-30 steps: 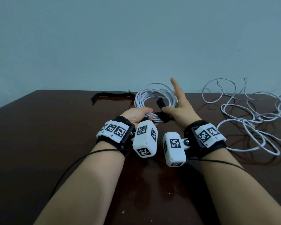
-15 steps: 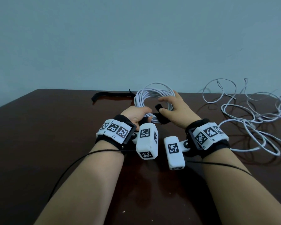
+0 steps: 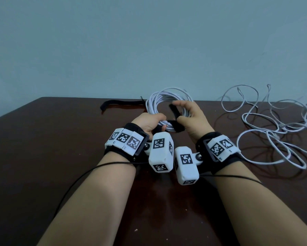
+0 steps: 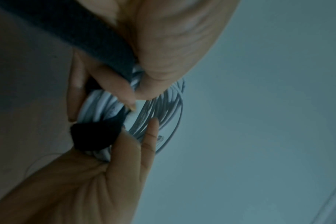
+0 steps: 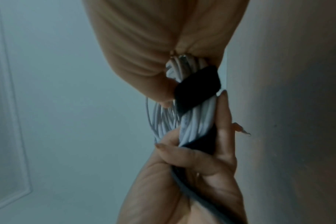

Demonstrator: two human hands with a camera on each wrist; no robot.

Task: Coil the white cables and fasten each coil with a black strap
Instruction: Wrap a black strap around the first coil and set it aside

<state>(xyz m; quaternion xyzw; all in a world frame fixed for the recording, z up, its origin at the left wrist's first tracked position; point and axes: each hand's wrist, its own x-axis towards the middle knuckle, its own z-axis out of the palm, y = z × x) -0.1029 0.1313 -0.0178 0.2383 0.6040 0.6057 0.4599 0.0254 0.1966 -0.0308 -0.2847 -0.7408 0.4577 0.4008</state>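
Note:
A coiled white cable (image 3: pixel 168 94) stands upright above the dark table. My left hand (image 3: pixel 153 122) grips its lower part in a fist. Just right of that fist a black strap (image 3: pixel 178 128) is wrapped round the bundle. The strap's free end rises to my right hand (image 3: pixel 182 111), which pinches it between thumb and fingers. In the left wrist view my left hand (image 4: pixel 109 169) holds the coil (image 4: pixel 163 112) by the strap wrap (image 4: pixel 94 136). In the right wrist view my right hand (image 5: pixel 194 169) holds the strap's tail against the coil (image 5: pixel 199 121), below the wrap (image 5: pixel 197 86).
A second black strap (image 3: pixel 121 103) lies flat at the table's far edge, left of the coil. A loose tangle of white cable (image 3: pixel 273 132) spreads over the right side of the brown table (image 3: pixel 56 157). A plain blue-grey wall stands behind.
My right hand's raised finger came down and its fingers closed on the strap's free end, which now stands up in front of the coil. My left hand kept its grip.

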